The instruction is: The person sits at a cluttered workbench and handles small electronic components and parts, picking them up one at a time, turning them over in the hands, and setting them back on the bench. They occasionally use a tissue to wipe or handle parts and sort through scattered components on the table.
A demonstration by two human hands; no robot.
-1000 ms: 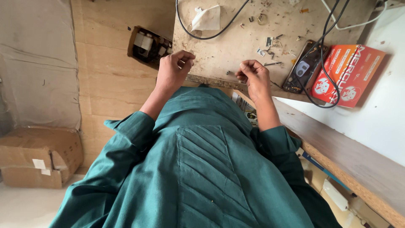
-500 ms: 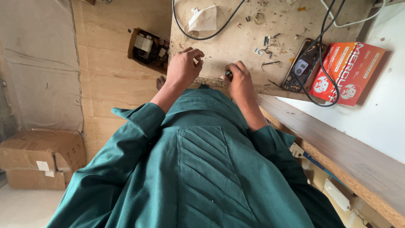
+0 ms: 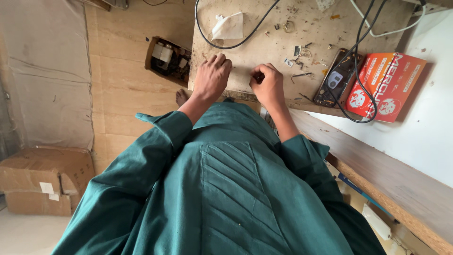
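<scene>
While both hands rest at the near edge of the scuffed wooden worktop (image 3: 264, 52), the left hand (image 3: 212, 78) lies palm down, its grip loosely apart and holding nothing. The right hand (image 3: 267, 84) is curled, fingertips pinched together; whether they clamp anything cannot be told. Small metal parts (image 3: 298, 56) lie scattered just beyond it. Farther right sit a dark handset (image 3: 336, 80) under black cables (image 3: 358, 56) and an orange box (image 3: 384, 87).
</scene>
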